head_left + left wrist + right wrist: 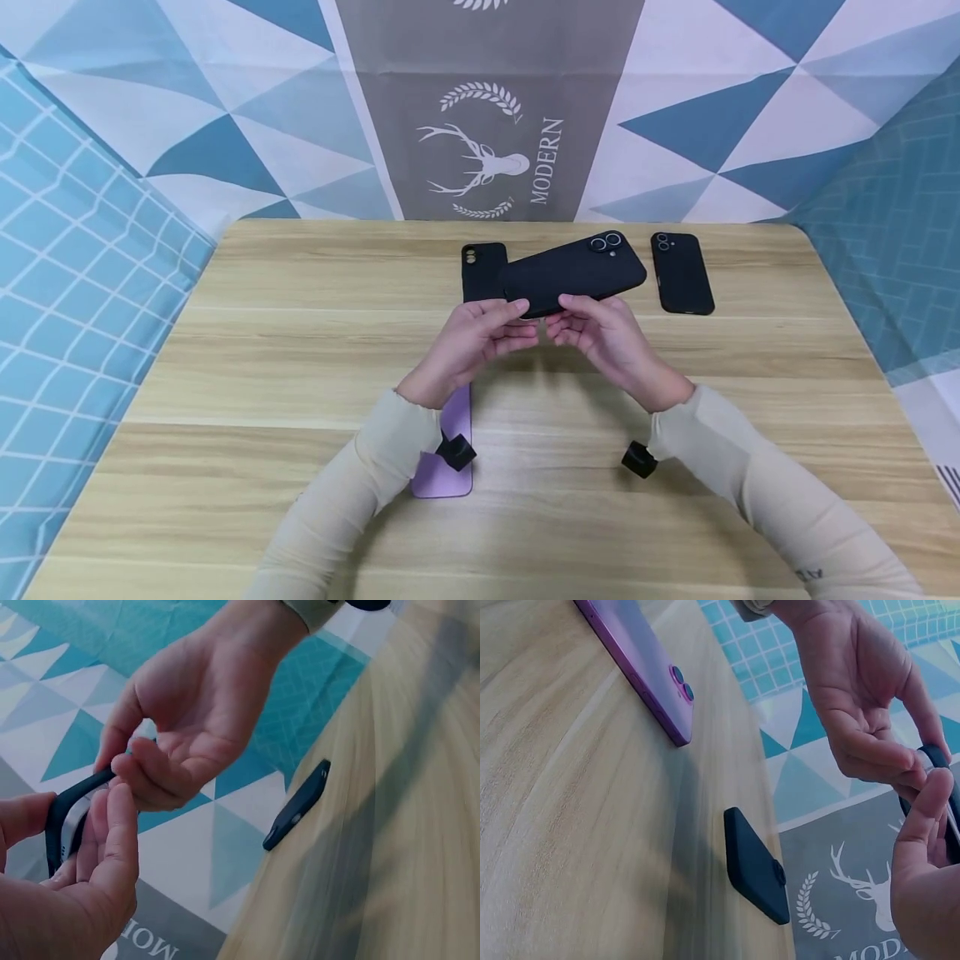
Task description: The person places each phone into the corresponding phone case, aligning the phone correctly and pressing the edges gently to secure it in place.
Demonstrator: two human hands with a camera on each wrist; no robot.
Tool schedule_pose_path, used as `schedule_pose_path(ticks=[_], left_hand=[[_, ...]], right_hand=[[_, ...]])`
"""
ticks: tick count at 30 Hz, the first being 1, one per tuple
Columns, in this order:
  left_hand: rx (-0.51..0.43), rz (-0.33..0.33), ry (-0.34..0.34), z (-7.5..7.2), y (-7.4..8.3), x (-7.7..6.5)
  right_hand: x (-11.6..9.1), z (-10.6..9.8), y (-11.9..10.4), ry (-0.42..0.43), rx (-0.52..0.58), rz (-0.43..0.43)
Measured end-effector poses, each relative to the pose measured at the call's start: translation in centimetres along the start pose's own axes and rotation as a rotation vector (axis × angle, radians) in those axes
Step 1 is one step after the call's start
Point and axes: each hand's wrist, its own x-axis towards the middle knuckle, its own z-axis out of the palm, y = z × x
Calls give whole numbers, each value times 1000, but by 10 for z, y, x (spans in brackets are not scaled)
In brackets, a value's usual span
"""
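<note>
Blue and white cloth with printed triangles hangs behind a pale, wood-grained table, and its grey middle panel carries a white deer head and the word MODERN. Above the far part of this table, a flat black rectangular phone with two round camera rings is held in the air by both bare hands. It lies just beyond the fingers, its long axis slanting from the left hand up to the far right, so that the camera end is on the side of the right hand. Both hands pinch its near long edge, thumbs above and other fingers curled below; the left hand is nearer to the end without cameras. Under this end, partly hidden, a thin black case with a camera opening rests on the table, while a smaller-looking black phone-shaped piece lies apart to the right. From the left wrist one sees a silver-coloured edge inside the dark rim, which the head view does not show. Similarly, the right wrist view uncovers the two lenses of a glossy purple phone, hidden from above by the left arm.
</note>
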Motion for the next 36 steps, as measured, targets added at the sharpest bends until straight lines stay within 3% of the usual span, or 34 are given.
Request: schedule_pose_path(ticks=[14, 36], left_hand=[[-12, 24, 27, 4, -2, 0], [24, 32, 34, 13, -6, 1]], right_hand=[[-1, 3, -2, 9, -39, 9], [-2, -4, 3, 67, 84, 29]])
